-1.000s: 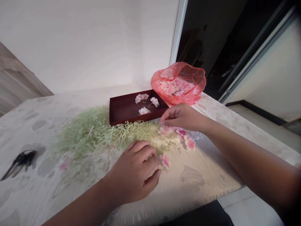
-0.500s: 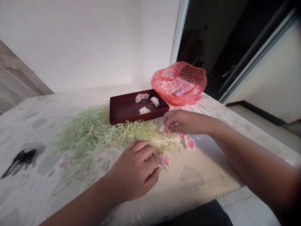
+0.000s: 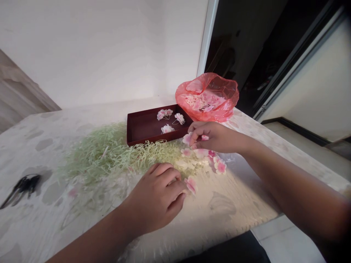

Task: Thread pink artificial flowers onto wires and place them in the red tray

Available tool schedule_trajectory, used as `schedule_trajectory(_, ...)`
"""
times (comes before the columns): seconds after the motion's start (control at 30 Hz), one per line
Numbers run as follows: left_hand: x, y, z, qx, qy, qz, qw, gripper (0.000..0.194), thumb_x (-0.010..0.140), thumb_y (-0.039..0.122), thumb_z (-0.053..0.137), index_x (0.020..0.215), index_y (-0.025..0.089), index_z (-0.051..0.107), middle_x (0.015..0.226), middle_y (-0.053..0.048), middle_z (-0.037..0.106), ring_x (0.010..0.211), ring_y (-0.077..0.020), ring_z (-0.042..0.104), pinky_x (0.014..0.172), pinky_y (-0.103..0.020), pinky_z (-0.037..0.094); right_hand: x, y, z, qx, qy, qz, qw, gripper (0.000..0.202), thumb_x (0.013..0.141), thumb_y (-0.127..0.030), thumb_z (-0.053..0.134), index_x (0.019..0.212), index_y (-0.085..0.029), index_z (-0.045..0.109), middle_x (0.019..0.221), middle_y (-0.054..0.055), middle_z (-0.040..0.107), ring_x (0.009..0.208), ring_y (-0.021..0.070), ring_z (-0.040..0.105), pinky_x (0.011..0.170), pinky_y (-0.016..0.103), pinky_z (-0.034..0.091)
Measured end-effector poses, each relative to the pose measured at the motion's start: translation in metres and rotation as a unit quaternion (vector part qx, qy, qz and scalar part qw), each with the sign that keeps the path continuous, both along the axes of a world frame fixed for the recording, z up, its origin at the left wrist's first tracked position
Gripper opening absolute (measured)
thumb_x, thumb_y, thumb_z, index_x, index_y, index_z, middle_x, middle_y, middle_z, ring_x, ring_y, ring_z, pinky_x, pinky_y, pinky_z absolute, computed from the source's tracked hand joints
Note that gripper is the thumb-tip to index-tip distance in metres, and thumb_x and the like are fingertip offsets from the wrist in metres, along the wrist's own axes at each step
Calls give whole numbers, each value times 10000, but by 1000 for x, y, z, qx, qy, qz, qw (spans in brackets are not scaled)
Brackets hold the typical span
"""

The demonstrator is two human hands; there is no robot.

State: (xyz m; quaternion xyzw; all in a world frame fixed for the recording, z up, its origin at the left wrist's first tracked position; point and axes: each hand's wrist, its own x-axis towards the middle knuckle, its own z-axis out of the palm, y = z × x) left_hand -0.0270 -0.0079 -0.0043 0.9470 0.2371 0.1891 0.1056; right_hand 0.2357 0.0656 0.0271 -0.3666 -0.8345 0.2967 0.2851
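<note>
A pink and white artificial flower (image 3: 191, 185) sticks out from the pinched fingertips of my left hand (image 3: 161, 197). Over a small group of blossoms, my right hand (image 3: 212, 136) is closed on another flower (image 3: 187, 138), whose petals show left of the fingers. More loose flowers lie below it, among them one with a deep pink middle (image 3: 220, 166). Pale green stringy stems (image 3: 109, 157) spread over the table to the left. Behind them stands a dark red open box (image 3: 142, 126) with several white-pink flowers (image 3: 168, 128) inside.
A red plastic bag (image 3: 219, 113) holding many pink petals or flowers stands at the box's right rear corner. Black keys (image 3: 26, 186) lie at the left. The marble-patterned table (image 3: 35, 135) meets a white wall behind, with a dark doorway (image 3: 241, 54) at the right.
My right hand has lifted slightly off the flower pile with a flower in its fingers, uncovering blossoms beneath. My left hand has barely moved and keeps its flower.
</note>
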Motion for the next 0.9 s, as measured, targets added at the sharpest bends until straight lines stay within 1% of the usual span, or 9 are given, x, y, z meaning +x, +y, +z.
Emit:
schedule_trajectory(0.07,0,1,0,-26,-37,20,999,107,923,182,565,993,180,646,990,-70,670,1018,-253,572,922,-430,445,-1,1,-3,-10,20,6,1000,26,811,-203,730,809,-195,755,938,34,615,807,145,590,714,290,467)
schedule_trajectory(0.13,-2,1,0,-63,-89,65,992,199,912,198,596,1110,183,606,1036,-70,671,1046,-241,586,926,-403,460,-4,0,-6,-29,47,14,998,26,803,-218,748,814,-200,762,953,37,615,824,150,609,724,294,490)
schedule_trajectory(0.27,-5,3,-3,-145,-170,176,959,280,941,315,611,1212,250,578,1105,-49,664,1059,-222,604,924,-387,473,-19,-8,-14,-97,144,49,984,43,805,-226,763,828,-189,761,1011,42,599,801,136,640,714,290,545)
schedule_trajectory(0.4,-6,6,-7,-206,-226,229,924,367,933,411,641,1280,302,589,1111,-35,694,1032,-221,622,906,-381,480,-35,-19,-22,-78,169,83,979,35,824,-209,761,842,-179,757,980,41,605,820,133,642,703,263,534)
schedule_trajectory(0.47,-5,8,-6,-219,-249,227,916,325,921,419,662,1225,305,647,1113,-31,707,1004,-214,641,888,-363,486,-42,-24,-24,-59,157,92,982,24,834,-189,753,852,-174,757,987,45,610,844,138,643,722,264,525)
schedule_trajectory(0.57,-3,9,-3,-233,-277,223,905,153,917,396,673,989,274,732,1022,-16,726,936,-195,663,827,-319,490,-47,-28,-28,-49,145,93,984,11,839,-178,746,842,-172,755,1016,48,605,867,142,634,728,265,514)
schedule_trajectory(0.73,-1,8,1,-248,-309,287,872,175,894,415,694,837,252,724,825,14,706,758,-157,630,703,-276,466,-50,-25,-31,-60,185,71,978,9,823,-179,760,831,-181,756,1030,52,605,884,150,623,733,277,506)
schedule_trajectory(0.8,-2,7,0,-262,-319,304,858,195,887,439,695,849,250,724,804,16,703,723,-152,612,662,-269,451,-52,-23,-31,-79,258,32,962,46,795,-201,797,807,-185,756,975,42,615,857,143,616,737,276,502)
schedule_trajectory(0.9,-2,5,-1,-286,-322,307,849,207,882,444,695,861,241,726,845,7,715,741,-159,611,641,-266,439,-57,-25,-32,-134,395,-31,908,87,770,-220,832,788,-203,748,891,10,613,769,107,573,671,239,470)
